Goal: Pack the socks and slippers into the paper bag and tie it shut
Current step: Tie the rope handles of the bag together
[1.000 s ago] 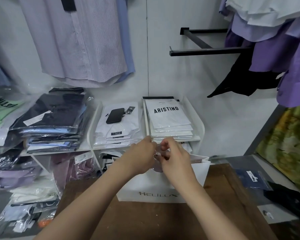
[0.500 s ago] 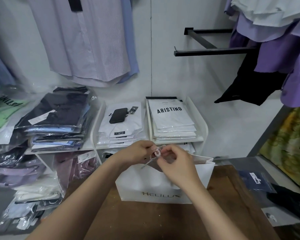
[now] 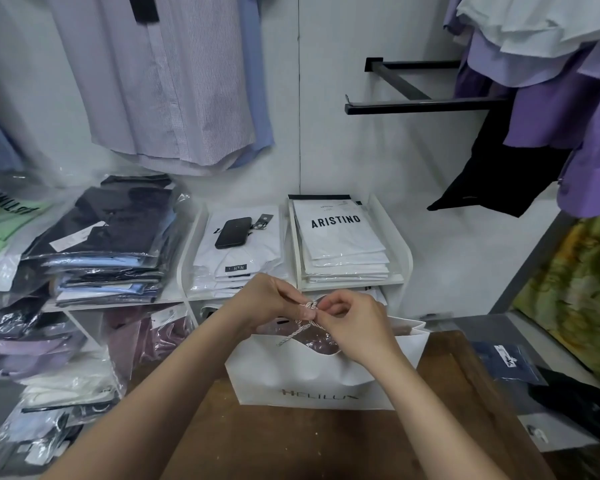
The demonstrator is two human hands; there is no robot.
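The left hand (image 3: 271, 303) reaches in from the near left with its fingers curled, pinching a twisted pale cord (image 3: 298, 332) where the cord bunches into a knot. The right hand (image 3: 357, 327) meets it from the near right. Its thumb and forefinger nip the same knot and its other fingers are folded in. Both forearms are bare and angle up from the near edge, and the two hands almost touch above the bag's mouth.

The one white paper bag (image 3: 312, 375) stands upright on the brown wooden table (image 3: 291, 445), just below the hands. Faint gold lettering on its near face reads roughly "HELILUX". In its open top lies a dark maroon item (image 3: 312, 341) under clear wrap. Whether that is the socks or the slippers cannot be told. One loose end of cord hangs down over the bag's near rim.

Beyond the bag, a white shelf (image 3: 407, 258) carries two stacks of white packs. The right stack (image 3: 340, 247) is printed "ARISTINO" in black. The left stack (image 3: 243, 261) bears one black phone (image 3: 232, 232) and a small dark label too small to read. At far left, a green pack (image 3: 4, 220) shows the same brand upside down.
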